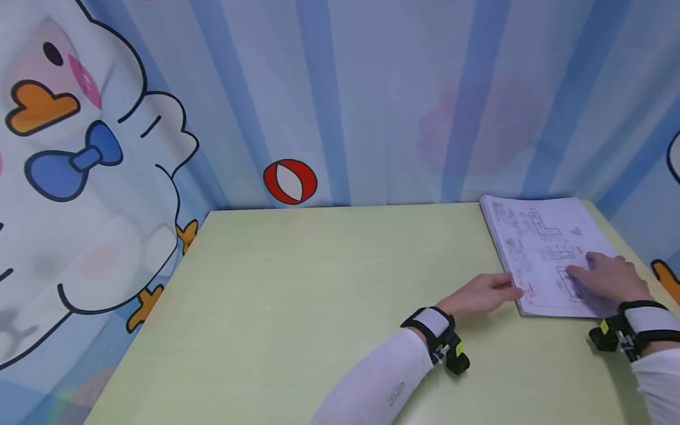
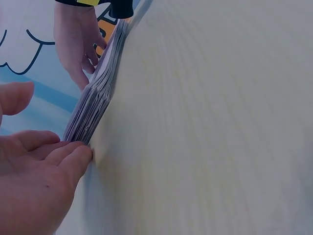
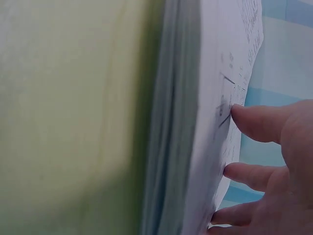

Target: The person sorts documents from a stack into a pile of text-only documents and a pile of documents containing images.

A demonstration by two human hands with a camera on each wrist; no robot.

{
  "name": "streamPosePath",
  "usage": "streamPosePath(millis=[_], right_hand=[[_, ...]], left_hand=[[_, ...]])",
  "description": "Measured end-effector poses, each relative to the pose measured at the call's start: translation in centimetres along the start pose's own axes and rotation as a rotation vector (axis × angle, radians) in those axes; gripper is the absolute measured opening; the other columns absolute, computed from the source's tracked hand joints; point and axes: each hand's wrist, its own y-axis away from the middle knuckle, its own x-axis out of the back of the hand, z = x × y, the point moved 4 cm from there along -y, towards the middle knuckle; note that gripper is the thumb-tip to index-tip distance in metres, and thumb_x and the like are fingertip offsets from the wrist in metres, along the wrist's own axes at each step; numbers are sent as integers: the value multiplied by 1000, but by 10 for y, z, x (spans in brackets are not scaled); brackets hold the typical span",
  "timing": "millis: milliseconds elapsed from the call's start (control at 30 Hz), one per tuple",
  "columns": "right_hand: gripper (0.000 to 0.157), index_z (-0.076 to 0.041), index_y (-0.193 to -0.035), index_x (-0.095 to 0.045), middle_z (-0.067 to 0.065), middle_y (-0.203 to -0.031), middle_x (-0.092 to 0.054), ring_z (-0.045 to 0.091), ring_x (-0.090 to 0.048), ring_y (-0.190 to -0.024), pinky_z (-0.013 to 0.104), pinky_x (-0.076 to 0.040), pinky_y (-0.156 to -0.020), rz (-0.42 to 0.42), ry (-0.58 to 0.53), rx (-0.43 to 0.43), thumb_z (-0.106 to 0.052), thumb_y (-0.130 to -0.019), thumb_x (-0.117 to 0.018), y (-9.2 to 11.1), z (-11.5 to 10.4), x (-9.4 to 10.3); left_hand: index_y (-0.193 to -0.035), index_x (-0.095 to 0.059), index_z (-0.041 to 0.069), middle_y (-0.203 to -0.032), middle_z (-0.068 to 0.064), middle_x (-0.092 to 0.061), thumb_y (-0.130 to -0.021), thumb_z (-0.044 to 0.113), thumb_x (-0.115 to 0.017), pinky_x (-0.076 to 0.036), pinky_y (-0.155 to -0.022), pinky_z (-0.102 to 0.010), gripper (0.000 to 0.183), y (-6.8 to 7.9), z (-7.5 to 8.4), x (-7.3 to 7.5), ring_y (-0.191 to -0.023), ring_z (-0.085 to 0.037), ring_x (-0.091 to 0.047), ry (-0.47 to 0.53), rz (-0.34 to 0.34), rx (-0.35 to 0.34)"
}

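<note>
A thick stack of paper sheets (image 1: 531, 236), its top page printed with line drawings, lies on the right part of the table. My left hand (image 1: 480, 294) is at the stack's left side near the front corner, fingers extended against the edge. In the left wrist view, those fingers (image 2: 73, 156) meet the layered page edges (image 2: 93, 107), with the thumb held apart. On the top sheet rests my right hand (image 1: 611, 278). The right wrist view shows its spread thumb and fingertips (image 3: 232, 169) touching the printed page (image 3: 210, 127).
The pale yellow table (image 1: 297, 295) stretches to the left of the stack. A blue striped curtain (image 1: 382, 106) stands along its back edge, with a cartoon duck (image 1: 122, 248) printed on the left side. Both wrists wear strapped cameras.
</note>
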Motion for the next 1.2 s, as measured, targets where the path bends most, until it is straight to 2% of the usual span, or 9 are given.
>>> streamPosePath(millis=[300, 433, 533, 633, 700, 800, 900, 1033, 1200], right_hand=[[79, 24, -133, -21, 51, -123, -28, 64, -26, -110, 71, -29, -88, -11, 3, 12, -38, -91, -45, 1, -3, 3], [83, 25, -133, -21, 52, -125, -28, 65, -25, -111, 72, -28, -88, -22, -18, 63, -44, -92, -44, 3, -7, 5], [82, 25, -133, -21, 52, -124, -28, 65, -27, -110, 72, -29, -89, -25, -32, 62, -42, -92, -44, 3, -8, 7], [80, 27, -131, -22, 53, -122, -30, 63, -33, -106, 70, -33, -87, -18, -22, 37, -37, -91, -47, 3, -7, 7], [78, 27, -131, -22, 52, -122, -31, 62, -36, -104, 68, -36, -86, -14, -10, 13, -34, -90, -49, 2, -7, 7], [76, 27, -130, -23, 52, -122, -33, 62, -38, -104, 67, -37, -86, -5, 12, -20, -31, -90, -50, 1, -6, 6], [74, 27, -130, -26, 51, -122, -34, 62, -37, -105, 67, -36, -87, 10, 14, -19, -30, -89, -50, 1, -5, 7], [71, 25, -129, -31, 49, -118, -37, 60, -40, -100, 65, -39, -81, 37, -16, 1, -31, -89, -50, 1, -3, 8], [67, 21, -128, -37, 46, -118, -40, 56, -42, -98, 60, -40, -75, 56, -58, 1, -33, -89, -50, 1, -5, 7]], left_hand=[[-144, -35, 24, -141, 11, -48, -95, 37, -48, -39, -106, -27, 52, -3, 1, -2, -127, -1, -42, 30, 5, 0], [-140, -41, 27, -138, 13, -50, -95, 36, -49, -39, -107, -30, 47, -5, 2, 1, -127, -1, -42, 72, 55, 28], [-136, -49, 26, -132, 12, -57, -94, 33, -50, -44, -101, -29, 42, -8, 2, 1, -117, -2, -50, 142, 102, 57], [-131, -55, 19, -122, 8, -64, -93, 28, -52, -48, -89, -26, 39, -11, 2, 0, -99, -4, -55, 209, 137, 86], [-128, -58, 15, -118, 5, -66, -93, 26, -54, -49, -86, -25, 37, -12, 1, -1, -93, -4, -56, 262, 146, 103], [-126, -59, 10, -117, 2, -66, -92, 22, -55, -50, -92, -28, 36, -14, -2, -2, -99, -3, -59, 365, 148, 114], [-127, -58, 6, -120, -2, -65, -92, 19, -55, -49, -98, -33, 37, -16, -7, -4, -107, -8, -60, 483, 152, 117], [-126, -57, 0, -117, -7, -65, -91, 15, -57, -48, -98, -38, 38, -20, -10, -7, -106, -14, -61, 614, 205, 130], [-118, -60, -4, -109, -10, -68, -89, 10, -57, -50, -95, -41, 32, -21, -7, -8, -99, -17, -63, 655, 259, 123]])
